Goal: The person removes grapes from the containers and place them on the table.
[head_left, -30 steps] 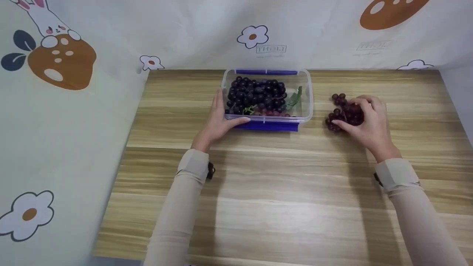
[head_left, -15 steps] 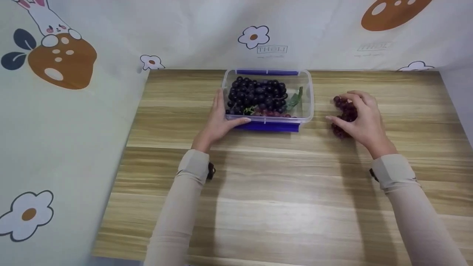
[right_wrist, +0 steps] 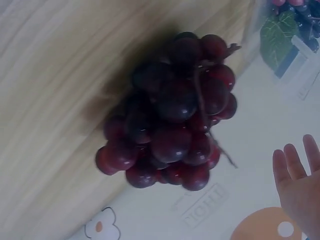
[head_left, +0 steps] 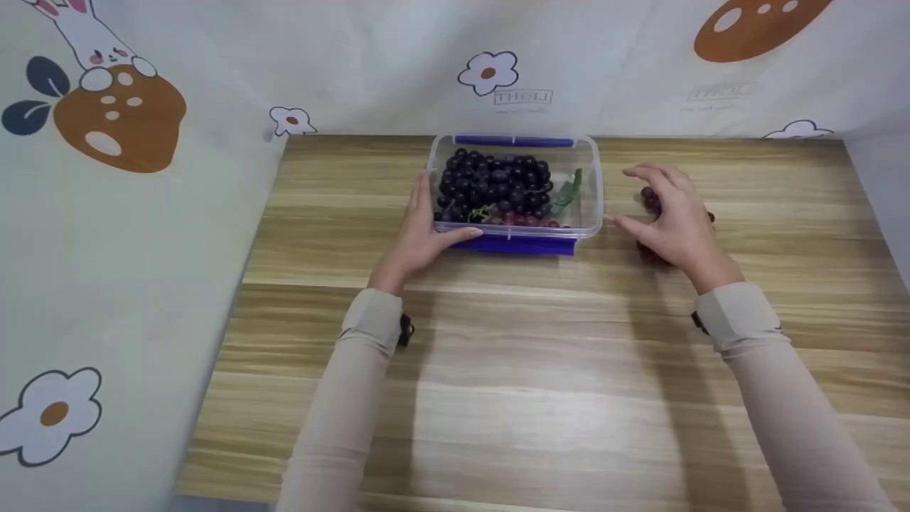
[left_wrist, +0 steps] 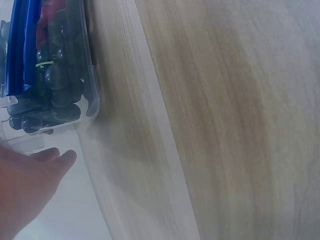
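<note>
Reads as partway: the clear plastic rectangular box (head_left: pixel 598 192) already has a mass of near-black round grapes (head_left: pixel 494 181) in it, plus smaller reddish grapes (head_left: pixel 526 219) along its near side and a green serrated leaf (head_left: pixel 567 192) at its right end. Outstanding, as far as shown: one dark-red grape bunch (right_wrist: pixel 167 120), outside the box, lying on the wood-grain tabletop (head_left: pixel 533 355) to its right. Box has no cover on; no lid in sight.

Left hand (head_left: pixel 421 240) is on the box's near-left corner, fingers straight along the side wall, thumb extended over the front edge. Right hand (head_left: pixel 675 224) holds nothing: fingers and thumb spread in a C, over and beside the red bunch, fingertips towards the box.

Materials: box walls thin and see-through with rounded corners; glossy blue flap (head_left: pixel 526 246) along the front. Red grapes smooth, shiny, tightly clustered, with a thin brown stem (right_wrist: pixel 201 95) across them. Leaf is veined. Real or artificial fruit: can't tell. Tabletop has pale and brown streaks.
</note>
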Action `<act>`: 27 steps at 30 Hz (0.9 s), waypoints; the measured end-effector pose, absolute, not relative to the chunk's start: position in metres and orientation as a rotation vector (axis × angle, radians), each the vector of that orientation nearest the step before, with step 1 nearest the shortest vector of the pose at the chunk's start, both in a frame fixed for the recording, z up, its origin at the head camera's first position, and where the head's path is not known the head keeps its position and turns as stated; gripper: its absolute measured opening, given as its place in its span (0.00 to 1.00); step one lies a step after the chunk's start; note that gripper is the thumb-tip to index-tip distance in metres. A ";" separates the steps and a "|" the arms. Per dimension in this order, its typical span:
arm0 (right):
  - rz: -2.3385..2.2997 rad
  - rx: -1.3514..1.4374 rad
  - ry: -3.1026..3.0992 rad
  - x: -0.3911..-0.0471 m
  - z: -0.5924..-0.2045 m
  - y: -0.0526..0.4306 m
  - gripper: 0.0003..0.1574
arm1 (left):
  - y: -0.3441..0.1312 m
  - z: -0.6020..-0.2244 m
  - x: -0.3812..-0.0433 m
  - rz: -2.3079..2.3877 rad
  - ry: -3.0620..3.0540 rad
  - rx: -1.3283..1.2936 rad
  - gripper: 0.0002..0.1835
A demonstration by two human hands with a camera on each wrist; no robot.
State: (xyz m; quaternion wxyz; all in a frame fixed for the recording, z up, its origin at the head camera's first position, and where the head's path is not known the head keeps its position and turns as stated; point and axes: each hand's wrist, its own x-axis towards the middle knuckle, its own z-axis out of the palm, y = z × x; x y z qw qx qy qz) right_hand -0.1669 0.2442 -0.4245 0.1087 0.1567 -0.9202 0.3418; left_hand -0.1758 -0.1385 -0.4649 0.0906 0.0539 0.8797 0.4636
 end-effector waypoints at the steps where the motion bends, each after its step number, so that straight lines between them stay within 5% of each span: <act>1: 1.006 0.472 -2.712 -0.168 -0.423 0.242 0.39 | -0.139 -0.465 -0.176 1.377 2.617 0.164 0.73; 27: 0.992 0.716 -2.843 -0.191 -0.400 0.170 0.46 | -0.138 -0.465 -0.177 1.379 2.615 0.166 0.72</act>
